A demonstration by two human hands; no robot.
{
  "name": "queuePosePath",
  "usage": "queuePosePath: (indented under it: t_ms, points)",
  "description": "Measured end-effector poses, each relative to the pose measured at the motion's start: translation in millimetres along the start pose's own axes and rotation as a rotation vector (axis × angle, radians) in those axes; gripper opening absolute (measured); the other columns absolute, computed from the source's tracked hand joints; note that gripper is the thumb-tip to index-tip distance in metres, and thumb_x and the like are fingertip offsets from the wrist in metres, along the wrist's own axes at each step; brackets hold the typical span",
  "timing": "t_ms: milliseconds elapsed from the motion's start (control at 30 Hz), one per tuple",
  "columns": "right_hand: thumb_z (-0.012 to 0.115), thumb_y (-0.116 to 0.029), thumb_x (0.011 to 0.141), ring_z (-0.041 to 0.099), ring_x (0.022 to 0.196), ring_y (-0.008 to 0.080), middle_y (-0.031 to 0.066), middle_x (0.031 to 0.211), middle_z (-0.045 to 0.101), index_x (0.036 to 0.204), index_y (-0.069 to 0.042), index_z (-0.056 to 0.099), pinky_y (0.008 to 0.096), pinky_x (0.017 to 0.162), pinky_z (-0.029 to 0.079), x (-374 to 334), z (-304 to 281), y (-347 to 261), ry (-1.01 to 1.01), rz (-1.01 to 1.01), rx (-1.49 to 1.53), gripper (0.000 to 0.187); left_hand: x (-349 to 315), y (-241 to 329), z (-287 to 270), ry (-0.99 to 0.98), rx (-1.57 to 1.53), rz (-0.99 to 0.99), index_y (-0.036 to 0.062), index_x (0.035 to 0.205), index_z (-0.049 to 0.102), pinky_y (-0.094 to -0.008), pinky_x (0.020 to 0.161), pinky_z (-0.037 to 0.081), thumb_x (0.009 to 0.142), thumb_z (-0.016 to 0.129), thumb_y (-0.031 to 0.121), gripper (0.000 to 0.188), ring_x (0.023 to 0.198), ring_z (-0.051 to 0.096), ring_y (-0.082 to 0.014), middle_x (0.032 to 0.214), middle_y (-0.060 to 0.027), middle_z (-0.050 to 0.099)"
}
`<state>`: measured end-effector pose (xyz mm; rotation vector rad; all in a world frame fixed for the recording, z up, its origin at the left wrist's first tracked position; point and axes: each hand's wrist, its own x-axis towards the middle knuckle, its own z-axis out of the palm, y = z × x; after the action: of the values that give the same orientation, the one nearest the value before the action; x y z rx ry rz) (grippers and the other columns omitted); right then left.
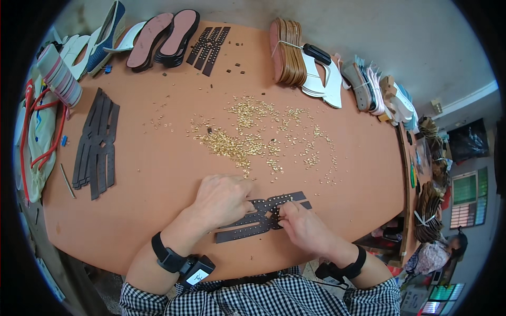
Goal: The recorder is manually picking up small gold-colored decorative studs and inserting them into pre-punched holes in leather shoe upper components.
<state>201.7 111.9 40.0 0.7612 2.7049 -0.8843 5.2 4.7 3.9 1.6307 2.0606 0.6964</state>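
A dark brown strappy shoe upper (247,230), dotted with small metal studs, lies on the table in front of me. My left hand (224,199) is closed, its fingertips curled down at the upper's left half and gripping its edge. Over the right half, my right hand (305,225) bends its fingers into a pinch against the upper. Whatever small thing those right fingertips may hold is hidden. Just beyond my hands, loose gold-coloured studs (226,147) are scattered in a wide heap.
A stack of similar dark uppers (96,147) lies at the left, near a thin metal rod (68,181). Another studded upper (208,50) and pink-topped insoles (179,34) are at the back. Bundled soles (287,52) stand back right. A striped cup (59,76) is far left.
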Motion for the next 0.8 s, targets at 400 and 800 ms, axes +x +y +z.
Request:
queuePosePath:
  t_ms: [400,800]
  points:
    - [0.063,-0.005,0.080,0.062,0.081,0.0375,0.0188,0.082,0.062,0.081,0.000,0.054,0.0438,0.070,0.048,17.3,-5.8,-4.6,-0.172,0.136,-0.062,0.010,5.9,8.6,-10.7,-0.123,-0.009,-0.026,0.0072,0.080,0.065,-0.0434,0.066,0.050,0.071,0.070,0.029,0.024,0.078,0.065,-0.0312,0.079,-0.0109,0.067]
    - [0.066,-0.013,0.083,0.063,0.068,0.0267,0.0141,0.074,0.063,0.089,-0.003,0.062,0.0376,0.062,0.049,10.4,-18.1,14.2,0.072,0.110,0.243,0.013,3.4,6.1,-12.2,-0.098,-0.013,-0.030,0.0109,0.074,0.065,-0.0401,0.060,0.048,0.068,0.076,0.037,0.029,0.071,0.065,-0.0284,0.074,-0.0070,0.067]
